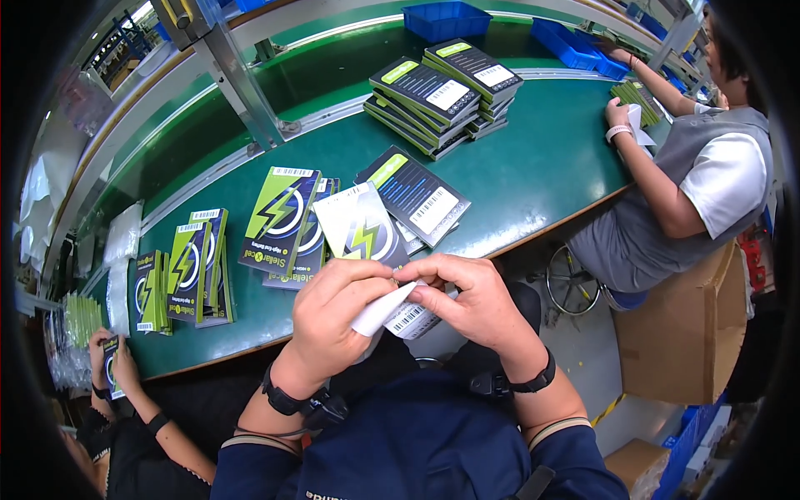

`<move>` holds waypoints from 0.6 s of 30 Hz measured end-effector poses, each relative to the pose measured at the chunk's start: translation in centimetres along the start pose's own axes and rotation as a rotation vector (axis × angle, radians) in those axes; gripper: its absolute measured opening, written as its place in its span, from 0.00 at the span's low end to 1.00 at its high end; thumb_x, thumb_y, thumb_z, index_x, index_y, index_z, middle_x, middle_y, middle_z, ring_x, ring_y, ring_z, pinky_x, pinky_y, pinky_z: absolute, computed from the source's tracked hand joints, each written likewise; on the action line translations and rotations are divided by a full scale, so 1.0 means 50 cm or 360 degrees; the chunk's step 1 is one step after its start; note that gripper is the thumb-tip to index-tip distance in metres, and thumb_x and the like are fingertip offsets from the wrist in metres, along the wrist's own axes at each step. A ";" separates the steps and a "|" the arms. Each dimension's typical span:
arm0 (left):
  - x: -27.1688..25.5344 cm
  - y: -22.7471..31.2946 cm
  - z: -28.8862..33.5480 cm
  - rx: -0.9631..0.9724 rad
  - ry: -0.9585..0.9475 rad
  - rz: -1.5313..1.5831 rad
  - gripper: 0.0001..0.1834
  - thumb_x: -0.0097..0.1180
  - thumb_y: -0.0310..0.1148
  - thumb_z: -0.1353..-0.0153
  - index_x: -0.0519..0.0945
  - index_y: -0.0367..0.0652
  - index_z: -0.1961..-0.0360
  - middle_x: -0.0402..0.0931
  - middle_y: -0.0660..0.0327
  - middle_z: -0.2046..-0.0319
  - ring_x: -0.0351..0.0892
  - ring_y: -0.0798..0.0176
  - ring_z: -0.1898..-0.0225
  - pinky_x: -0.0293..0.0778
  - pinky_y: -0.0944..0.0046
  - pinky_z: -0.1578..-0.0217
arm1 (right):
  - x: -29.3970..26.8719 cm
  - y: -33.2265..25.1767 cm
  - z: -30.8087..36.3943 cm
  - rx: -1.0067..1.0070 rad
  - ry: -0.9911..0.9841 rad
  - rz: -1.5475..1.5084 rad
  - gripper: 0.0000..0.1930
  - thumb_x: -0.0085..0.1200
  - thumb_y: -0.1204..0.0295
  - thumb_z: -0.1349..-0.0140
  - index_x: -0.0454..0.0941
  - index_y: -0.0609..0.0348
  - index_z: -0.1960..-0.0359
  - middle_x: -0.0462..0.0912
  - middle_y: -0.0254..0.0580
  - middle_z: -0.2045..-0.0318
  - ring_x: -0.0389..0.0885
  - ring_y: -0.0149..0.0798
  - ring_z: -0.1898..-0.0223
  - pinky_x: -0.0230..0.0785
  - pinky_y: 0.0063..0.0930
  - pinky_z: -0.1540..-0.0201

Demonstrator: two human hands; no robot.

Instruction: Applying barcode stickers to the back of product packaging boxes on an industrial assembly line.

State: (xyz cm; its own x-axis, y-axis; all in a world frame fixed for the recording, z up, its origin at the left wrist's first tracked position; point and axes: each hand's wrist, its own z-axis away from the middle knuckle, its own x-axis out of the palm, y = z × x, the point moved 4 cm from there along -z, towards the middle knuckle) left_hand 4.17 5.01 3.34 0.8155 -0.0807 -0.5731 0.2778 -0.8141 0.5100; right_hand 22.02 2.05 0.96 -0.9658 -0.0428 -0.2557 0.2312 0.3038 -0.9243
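Note:
A curled white strip of barcode labels (408, 321) is held between my two hands, low over the near edge of the green table. My left hand (332, 315) is closed on its left part. My right hand (479, 302) pinches it from the other side, thumb on top. The fingertips of both hands meet at the strip's upper edge, so exactly what they grip there is hidden. Just beyond my fingers lies a white-fronted flat battery box (358, 221) with a green bolt. A black box (417, 192) with a white barcode label lies partly under it.
Stacks of black boxes (437, 92) stand further back. Green-and-black battery boxes (279, 217) and more piles (187, 271) lie to the left. Blue trays (446, 21) sit at the far side. One co-worker (700, 175) works at right, another's hands (117, 362) hold a box at lower left.

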 end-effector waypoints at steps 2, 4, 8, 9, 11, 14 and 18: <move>0.003 -0.002 -0.001 -0.0068 0.0026 0.0028 0.10 0.71 0.22 0.52 0.84 0.39 0.67 0.83 0.56 0.66 0.84 0.55 0.64 0.78 0.61 0.62 | 0.001 0.000 -0.001 0.0021 -0.0027 -0.0011 0.10 0.64 0.78 0.39 0.84 0.63 0.55 0.87 0.42 0.66 0.85 0.31 0.69 0.77 0.25 0.63; 0.000 -0.010 0.007 -0.0110 0.0090 -0.0054 0.09 0.70 0.24 0.53 0.82 0.41 0.70 0.83 0.59 0.68 0.83 0.55 0.67 0.76 0.60 0.66 | 0.001 0.001 0.000 0.0061 -0.0075 -0.0047 0.10 0.64 0.78 0.38 0.85 0.64 0.56 0.87 0.41 0.68 0.85 0.29 0.69 0.77 0.24 0.63; -0.005 -0.023 0.013 -0.0203 0.0091 0.0021 0.11 0.72 0.27 0.54 0.79 0.41 0.77 0.81 0.60 0.72 0.79 0.57 0.73 0.72 0.61 0.71 | -0.005 0.014 0.006 0.0154 -0.0061 -0.0200 0.11 0.66 0.77 0.39 0.85 0.64 0.55 0.86 0.39 0.70 0.84 0.27 0.69 0.76 0.23 0.64; -0.003 -0.024 0.014 -0.0210 0.0107 0.0052 0.12 0.73 0.28 0.54 0.77 0.41 0.80 0.81 0.60 0.73 0.78 0.57 0.74 0.71 0.61 0.72 | -0.006 0.019 0.008 0.0179 -0.0052 -0.0221 0.11 0.66 0.77 0.39 0.85 0.65 0.55 0.86 0.38 0.71 0.83 0.26 0.69 0.76 0.22 0.64; 0.002 -0.025 0.012 -0.0209 0.0083 0.0063 0.12 0.73 0.28 0.54 0.77 0.41 0.80 0.80 0.60 0.73 0.78 0.57 0.74 0.71 0.61 0.72 | -0.009 0.027 0.010 0.0207 -0.0041 -0.0243 0.11 0.66 0.77 0.39 0.85 0.65 0.55 0.86 0.37 0.72 0.83 0.25 0.69 0.75 0.22 0.64; 0.012 -0.028 0.011 -0.0208 0.0044 0.0103 0.13 0.73 0.28 0.53 0.77 0.41 0.80 0.80 0.60 0.73 0.78 0.58 0.74 0.72 0.61 0.72 | -0.011 0.036 0.012 0.0206 -0.0044 -0.0260 0.12 0.67 0.77 0.40 0.85 0.64 0.55 0.85 0.36 0.72 0.82 0.25 0.69 0.75 0.20 0.64; 0.024 -0.029 0.011 -0.0210 -0.0017 0.0138 0.13 0.72 0.28 0.52 0.77 0.41 0.80 0.80 0.60 0.73 0.78 0.57 0.74 0.72 0.61 0.72 | -0.013 0.046 0.014 0.0190 -0.0050 -0.0304 0.11 0.63 0.73 0.36 0.84 0.63 0.53 0.86 0.37 0.70 0.81 0.24 0.70 0.75 0.21 0.64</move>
State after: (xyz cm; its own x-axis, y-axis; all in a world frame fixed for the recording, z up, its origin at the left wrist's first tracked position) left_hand 4.46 5.79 1.59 0.8342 -0.1538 -0.5296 0.2715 -0.7214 0.6371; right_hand 23.28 2.10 -1.19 -0.9897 -0.1187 -0.0797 0.0585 0.1727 -0.9832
